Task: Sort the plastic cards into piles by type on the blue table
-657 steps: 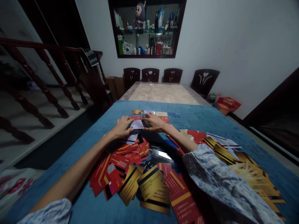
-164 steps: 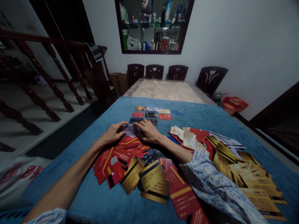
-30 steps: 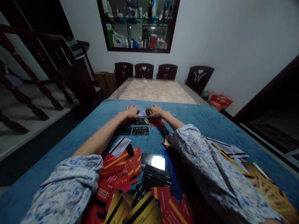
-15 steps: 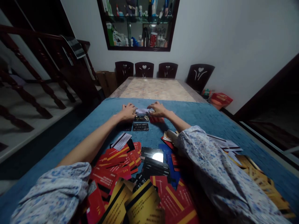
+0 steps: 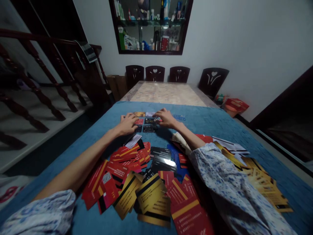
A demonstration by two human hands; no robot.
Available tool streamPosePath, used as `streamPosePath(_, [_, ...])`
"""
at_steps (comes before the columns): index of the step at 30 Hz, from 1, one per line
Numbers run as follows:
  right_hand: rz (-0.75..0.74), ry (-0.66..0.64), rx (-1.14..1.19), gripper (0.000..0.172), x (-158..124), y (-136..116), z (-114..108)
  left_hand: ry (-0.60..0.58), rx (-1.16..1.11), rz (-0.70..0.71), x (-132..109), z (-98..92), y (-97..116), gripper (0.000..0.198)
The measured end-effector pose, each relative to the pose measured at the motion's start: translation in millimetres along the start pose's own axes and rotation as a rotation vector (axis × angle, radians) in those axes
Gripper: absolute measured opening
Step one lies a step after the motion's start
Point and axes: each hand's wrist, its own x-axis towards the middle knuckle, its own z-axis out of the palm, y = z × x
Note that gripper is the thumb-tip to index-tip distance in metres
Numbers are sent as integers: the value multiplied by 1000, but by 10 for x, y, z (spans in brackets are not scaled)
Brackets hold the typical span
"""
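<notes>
Small plastic cards lie in short rows toward the far part of the blue cloth. My left hand [image 5: 127, 124] rests over the left side of these rows, fingers apart, its fingertips on a red card [image 5: 139, 121]. Just beyond it shows a gold card [image 5: 139, 114], and beside that a whitish card [image 5: 150, 114]. My right hand [image 5: 165, 118] has its fingers spread at the right edge of a black card [image 5: 149, 121] and hides whatever lies beneath. Nearer to me sits another black card [image 5: 150, 128]. Past my right hand lies a blue card [image 5: 179, 117].
Close to me spreads a loose heap of red cards [image 5: 127, 153], gold cards [image 5: 154, 194] and black cards [image 5: 161, 161]. More gold cards [image 5: 264, 184] and striped white cards [image 5: 230, 145] lie at right. Dark chairs [image 5: 155, 74] stand behind the table's bare stone end [image 5: 166, 91].
My left hand has shifted left and toward me, uncovering the gold and red cards. My right hand has moved slightly left over the cards; the blue card now shows. The view has turned slightly left.
</notes>
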Motion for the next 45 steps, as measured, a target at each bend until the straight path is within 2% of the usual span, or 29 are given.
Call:
streamPosePath(11, [-292,-12,68,42,-70,-736,65,3,-10,7,-723,-21,75,45])
streamPosePath(17, [-403,-92,108,42,-98,-1014,198,23,-34,-38,-965,47,64,41])
streamPosePath(23, [-460,-96,129,45,-82,-1065,341,78,-109,-31,-1052,66,41,24])
streamPosePath(27, [-494,-106,136,43,-99,-1063,370,74,-164,-34,-1086,75,34,17])
streamPosePath(33, [-469,-104,135,42,-133,-1061,379,38,-168,-22,-1084,127,63,23])
streamPosePath(45, [-442,-38,124,50,-108,-991,410,108,-200,87,-1078,214,103,29])
